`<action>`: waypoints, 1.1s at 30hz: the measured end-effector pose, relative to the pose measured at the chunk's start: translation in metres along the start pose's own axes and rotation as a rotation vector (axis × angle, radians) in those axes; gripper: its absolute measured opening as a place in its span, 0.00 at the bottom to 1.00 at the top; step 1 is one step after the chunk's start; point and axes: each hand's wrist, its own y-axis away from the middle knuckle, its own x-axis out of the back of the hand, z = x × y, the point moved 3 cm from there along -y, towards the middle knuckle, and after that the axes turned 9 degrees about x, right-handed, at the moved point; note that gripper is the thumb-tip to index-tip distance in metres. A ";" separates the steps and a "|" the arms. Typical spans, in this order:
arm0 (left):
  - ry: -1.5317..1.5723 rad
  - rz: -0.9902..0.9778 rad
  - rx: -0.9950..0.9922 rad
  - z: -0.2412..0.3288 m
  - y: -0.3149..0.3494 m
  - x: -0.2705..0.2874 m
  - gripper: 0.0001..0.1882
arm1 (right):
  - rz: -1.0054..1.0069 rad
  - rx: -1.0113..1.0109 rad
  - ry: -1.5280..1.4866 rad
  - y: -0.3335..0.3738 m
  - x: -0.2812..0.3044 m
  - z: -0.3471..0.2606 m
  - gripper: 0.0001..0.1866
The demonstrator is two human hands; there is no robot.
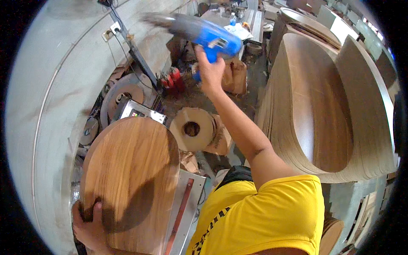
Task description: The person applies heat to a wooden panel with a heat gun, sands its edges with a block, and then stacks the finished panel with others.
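My right hand is raised on an outstretched arm and wrapped round the grip of a blue heat gun. Its long dark nozzle points left toward the wall and is smeared by motion. At the lower left, my left hand grips the near left edge of an oval wood-grain board, thumb over the top. The board lies flat on a machine with a pale metal bed and a red strip beside it. A dark shadow falls across the board's near half.
Tall stacks of curved-edge boards stand at the right. Beyond the oval board are a control panel and a large roll of banding. Red containers stand by the left wall. A bottle stands on a far table.
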 end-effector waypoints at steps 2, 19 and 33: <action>0.101 -0.194 0.079 -0.014 -0.007 -0.008 0.35 | 0.134 -0.320 0.073 0.004 0.059 0.083 0.21; -0.082 0.068 0.299 -0.002 -0.006 0.014 0.38 | 0.379 -1.550 0.524 0.262 0.315 0.441 0.43; -0.232 0.176 0.359 -0.025 0.009 0.025 0.38 | -0.347 -1.311 0.887 0.332 0.360 0.636 0.38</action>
